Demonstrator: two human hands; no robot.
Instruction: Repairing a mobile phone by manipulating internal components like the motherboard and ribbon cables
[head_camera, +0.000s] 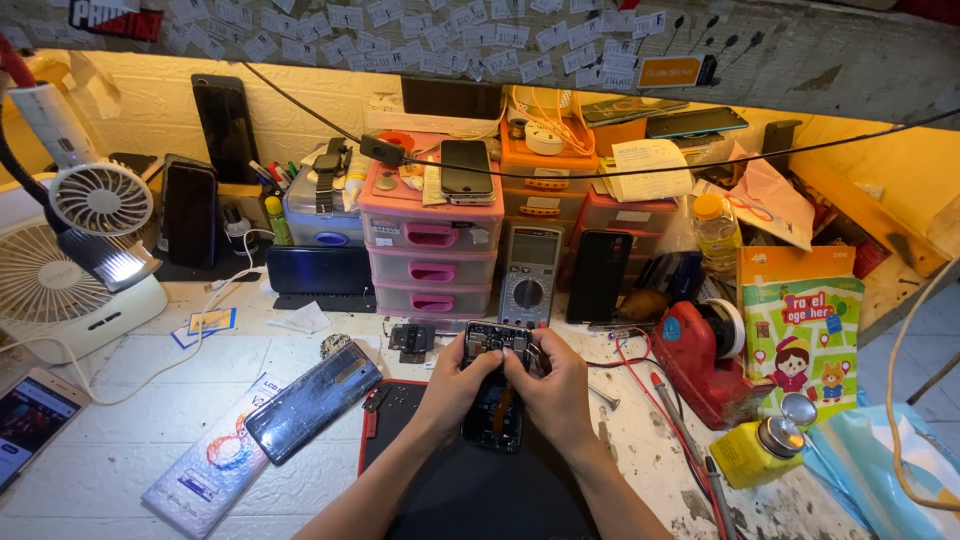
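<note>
An opened phone with its back cover off and its circuit board showing lies over a black work mat. My left hand grips its left side, thumb on the upper board. On the right side my right hand pinches near the top right corner; whether it holds a small tool I cannot tell. A removed dark back cover lies to the left, resting on a white box.
Pink drawer unit with a phone on top, a multimeter, a red tape dispenser, a yellow bottle, white fans, another phone at the left edge, small metal parts.
</note>
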